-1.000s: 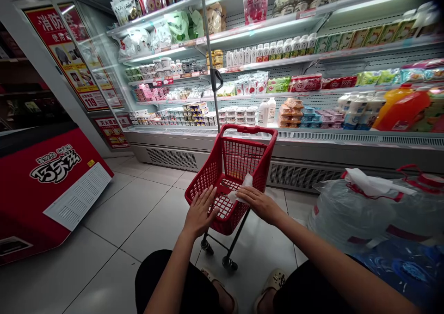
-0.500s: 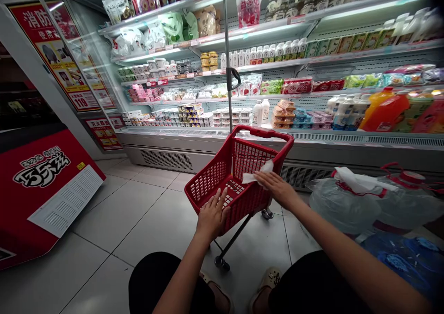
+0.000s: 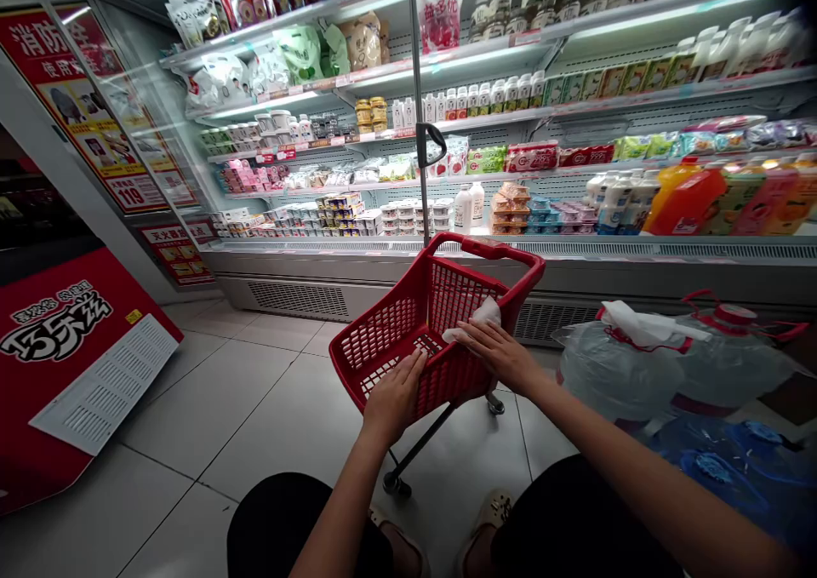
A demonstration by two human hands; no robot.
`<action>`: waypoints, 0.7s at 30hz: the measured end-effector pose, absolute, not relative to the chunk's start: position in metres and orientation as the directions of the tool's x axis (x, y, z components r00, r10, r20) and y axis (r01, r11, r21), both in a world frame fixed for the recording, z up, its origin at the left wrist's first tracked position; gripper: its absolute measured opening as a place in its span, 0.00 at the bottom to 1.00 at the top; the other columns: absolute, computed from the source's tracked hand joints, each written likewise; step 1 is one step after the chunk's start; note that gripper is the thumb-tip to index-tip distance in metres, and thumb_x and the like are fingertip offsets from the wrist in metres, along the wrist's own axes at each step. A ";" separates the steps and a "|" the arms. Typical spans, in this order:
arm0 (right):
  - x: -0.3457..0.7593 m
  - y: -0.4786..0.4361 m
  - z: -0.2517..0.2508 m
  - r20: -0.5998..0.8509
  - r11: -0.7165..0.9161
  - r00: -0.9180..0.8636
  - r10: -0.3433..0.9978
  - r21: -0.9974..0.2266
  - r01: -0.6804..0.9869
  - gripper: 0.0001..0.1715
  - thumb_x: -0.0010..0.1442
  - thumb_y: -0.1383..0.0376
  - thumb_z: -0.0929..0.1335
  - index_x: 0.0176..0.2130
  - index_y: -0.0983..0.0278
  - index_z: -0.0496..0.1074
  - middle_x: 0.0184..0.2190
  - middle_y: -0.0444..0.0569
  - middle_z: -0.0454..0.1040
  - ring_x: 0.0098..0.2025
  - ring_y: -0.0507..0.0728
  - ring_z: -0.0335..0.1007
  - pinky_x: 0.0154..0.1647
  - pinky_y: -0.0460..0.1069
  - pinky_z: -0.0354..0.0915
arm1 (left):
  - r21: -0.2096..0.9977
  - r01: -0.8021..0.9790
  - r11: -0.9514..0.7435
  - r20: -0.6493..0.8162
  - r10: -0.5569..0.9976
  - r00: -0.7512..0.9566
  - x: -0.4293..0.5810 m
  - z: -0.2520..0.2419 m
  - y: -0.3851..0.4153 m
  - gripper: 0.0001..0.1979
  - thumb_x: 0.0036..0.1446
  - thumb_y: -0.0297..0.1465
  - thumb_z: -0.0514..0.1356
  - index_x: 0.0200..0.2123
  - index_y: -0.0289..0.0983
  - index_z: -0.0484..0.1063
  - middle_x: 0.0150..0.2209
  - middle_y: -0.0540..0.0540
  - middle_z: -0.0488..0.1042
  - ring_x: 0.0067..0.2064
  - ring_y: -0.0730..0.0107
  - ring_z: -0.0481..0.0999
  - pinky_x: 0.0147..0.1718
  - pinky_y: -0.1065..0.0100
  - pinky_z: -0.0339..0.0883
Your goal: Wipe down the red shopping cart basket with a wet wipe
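A small red plastic shopping cart (image 3: 378, 340) with lattice walls stands on wheels in front of my knees. Over its near rim lies my left hand (image 3: 394, 392), fingers close together and bent across the edge, thumb hidden. My right hand (image 3: 498, 352) presses a crumpled white tissue (image 3: 488, 311) against the same rim, farther right toward the handle. Part of the tissue sticks out beyond the fingertips; the rest is under the hand. Within the cart only its slotted floor and walls show.
Behind the cart runs a lit refrigerated display (image 3: 357, 254) with drinks and dairy packs on its shelves. Large clear water jugs (image 3: 622, 374) and blue bottles (image 3: 715, 467) stand at the right. A red freezer (image 3: 70, 374) is at the left, on the tiled floor (image 3: 210, 408).
My left hand's fingers have drawn together over the rim. The right hand and tissue have shifted slightly down and left along the rim. The view has turned a little to the right.
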State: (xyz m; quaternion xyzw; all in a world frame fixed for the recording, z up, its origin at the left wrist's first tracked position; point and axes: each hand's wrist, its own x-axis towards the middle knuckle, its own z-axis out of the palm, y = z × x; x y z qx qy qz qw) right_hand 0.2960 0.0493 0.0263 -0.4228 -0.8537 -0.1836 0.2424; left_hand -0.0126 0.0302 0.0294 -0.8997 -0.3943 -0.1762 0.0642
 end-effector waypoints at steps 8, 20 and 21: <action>0.347 0.071 0.044 0.616 0.396 -0.395 0.682 0.144 0.907 0.37 0.70 0.71 0.63 0.72 0.48 0.57 0.77 0.47 0.43 0.77 0.66 0.44 0.75 0.68 0.48 | 0.017 0.746 -0.666 0.383 0.693 0.610 -0.037 0.032 0.028 0.44 0.63 0.18 0.49 0.77 0.50 0.37 0.74 0.50 0.58 0.69 0.65 0.67 0.61 0.60 0.71; 0.326 0.067 0.029 0.716 0.389 -0.310 0.626 0.058 0.920 0.36 0.71 0.73 0.57 0.74 0.55 0.55 0.73 0.49 0.60 0.74 0.63 0.52 0.76 0.66 0.50 | 0.002 0.761 -0.649 0.418 0.692 0.589 -0.040 0.031 0.022 0.41 0.65 0.20 0.50 0.76 0.51 0.41 0.72 0.52 0.61 0.66 0.65 0.71 0.59 0.60 0.73; 0.315 0.063 0.025 0.712 0.425 -0.344 0.612 0.070 0.903 0.37 0.71 0.73 0.57 0.75 0.55 0.53 0.72 0.49 0.61 0.74 0.62 0.54 0.76 0.66 0.51 | 0.001 0.761 -0.648 0.418 0.692 0.589 -0.041 0.031 0.022 0.41 0.66 0.20 0.50 0.76 0.51 0.41 0.72 0.52 0.61 0.66 0.65 0.71 0.59 0.60 0.73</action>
